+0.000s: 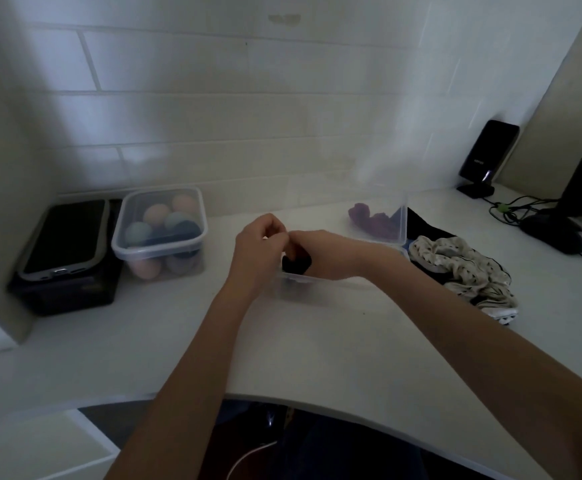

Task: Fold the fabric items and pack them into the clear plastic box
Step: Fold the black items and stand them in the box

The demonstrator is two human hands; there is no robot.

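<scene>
A clear plastic box (317, 280) stands mid-table, blurred. Purple fabric (372, 220) lies in its far right corner. My right hand (327, 255) reaches over the box's left end and grips a small black fabric item (295, 264) just above the front rim. My left hand (257, 244) is beside it with fingers curled, its fingertips meeting the right hand's at the top of that black piece. To the right of the box, a crumpled white patterned fabric (462, 269) lies on a dark cloth (423, 224).
A lidded clear container of coloured balls (160, 233) sits at the left, next to a phone (63, 237) on a black case. Far right: a black device on a stand (487, 157), cables (511, 209) and a black base (556, 233). The table's curved front edge (317, 407) is near me.
</scene>
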